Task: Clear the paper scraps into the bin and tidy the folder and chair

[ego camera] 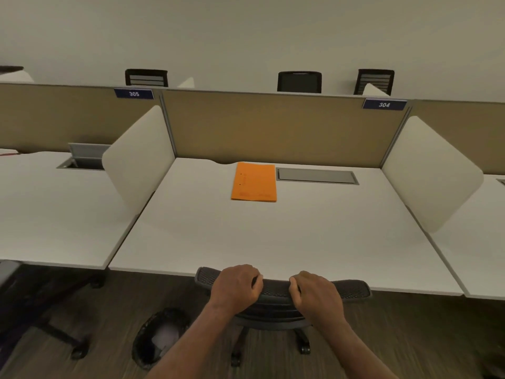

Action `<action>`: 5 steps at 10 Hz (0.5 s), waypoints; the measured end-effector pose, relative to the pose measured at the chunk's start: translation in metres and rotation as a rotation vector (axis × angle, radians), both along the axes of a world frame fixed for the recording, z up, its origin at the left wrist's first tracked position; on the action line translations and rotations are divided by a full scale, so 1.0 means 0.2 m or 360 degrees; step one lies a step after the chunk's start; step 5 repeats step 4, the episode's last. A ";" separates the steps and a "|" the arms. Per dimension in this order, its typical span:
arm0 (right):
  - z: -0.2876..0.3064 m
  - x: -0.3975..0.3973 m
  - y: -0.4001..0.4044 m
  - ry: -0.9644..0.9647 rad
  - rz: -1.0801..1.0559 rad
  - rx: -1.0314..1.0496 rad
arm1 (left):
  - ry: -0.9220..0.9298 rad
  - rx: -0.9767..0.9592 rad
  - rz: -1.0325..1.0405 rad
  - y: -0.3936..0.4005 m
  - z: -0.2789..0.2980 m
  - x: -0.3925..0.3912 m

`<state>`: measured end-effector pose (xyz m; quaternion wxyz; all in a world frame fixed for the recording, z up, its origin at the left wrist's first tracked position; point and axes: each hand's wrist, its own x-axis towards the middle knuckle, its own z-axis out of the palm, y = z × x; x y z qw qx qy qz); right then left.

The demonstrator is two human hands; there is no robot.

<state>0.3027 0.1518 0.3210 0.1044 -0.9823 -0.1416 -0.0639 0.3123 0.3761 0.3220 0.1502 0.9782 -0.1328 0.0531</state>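
An orange folder [254, 182] lies flat at the back middle of the white desk [273, 236], next to the grey cable hatch. A black mesh office chair [352, 288] stands at the desk's front edge, its backrest top touching the edge. My left hand [236, 285] and my right hand [317, 292] both grip the top of that backrest. A black mesh bin [159, 337] sits on the floor to the left of the chair, with pale paper scraps inside it. No scraps show on the desk.
White side dividers [139, 157] and a tan back panel [273, 127] enclose the desk. A grey cable hatch [317, 176] lies right of the folder. Another chair's wheeled base [73, 348] stands on the floor at the left. Neighbouring desks flank both sides.
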 end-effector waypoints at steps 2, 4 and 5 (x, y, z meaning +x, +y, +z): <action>0.03 0.04 0.02 0.0215 0.0031 0.0024 | 0.0101 -0.0058 -0.0034 0.01 -0.01 0.03; 0.04 0.10 0.03 0.0245 -0.0074 0.0125 | 0.0471 -0.0096 0.0015 0.03 0.06 0.14; 0.04 0.10 0.03 0.0245 -0.0074 0.0125 | 0.0471 -0.0096 0.0015 0.03 0.06 0.14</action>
